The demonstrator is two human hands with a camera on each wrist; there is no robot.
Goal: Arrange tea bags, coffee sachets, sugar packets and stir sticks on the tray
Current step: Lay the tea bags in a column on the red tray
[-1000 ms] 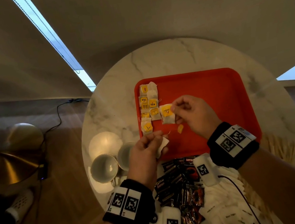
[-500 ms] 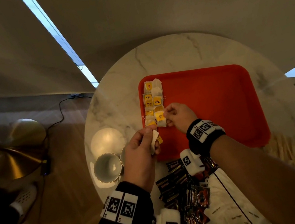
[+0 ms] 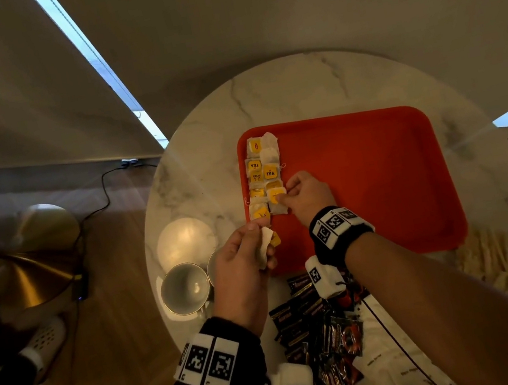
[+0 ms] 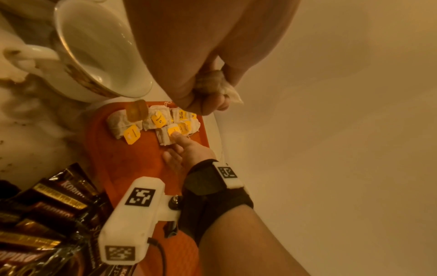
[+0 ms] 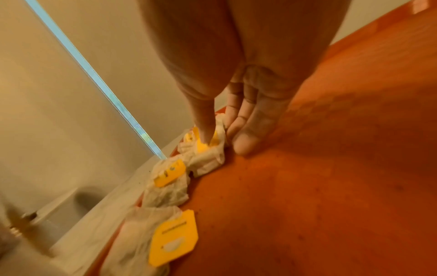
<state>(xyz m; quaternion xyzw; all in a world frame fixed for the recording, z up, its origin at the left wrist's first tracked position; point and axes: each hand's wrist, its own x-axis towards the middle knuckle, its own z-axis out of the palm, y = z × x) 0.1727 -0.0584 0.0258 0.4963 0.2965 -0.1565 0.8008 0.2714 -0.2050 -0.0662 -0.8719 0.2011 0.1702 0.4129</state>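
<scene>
Right hand (image 3: 305,195), fingers extended, presses a tea bag (image 3: 278,203) into its row; left hand (image 3: 241,262) pinches another bag (image 3: 264,246). Lifting the fingertip may drag the tag (image 5: 203,147), skewing the row.

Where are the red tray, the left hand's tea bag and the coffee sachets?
red tray (image 3: 379,177), head view, bare floor.
tea bag (image 3: 264,246), head view, white pouch held by left hand (image 3: 241,262).
coffee sachets (image 3: 306,322), head view, dark pile.

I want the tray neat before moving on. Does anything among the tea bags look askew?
Mostly neat: the tea bags lie in two columns at the left edge of the tray, but several overlap and their yellow tags sit at differing angles.
</scene>
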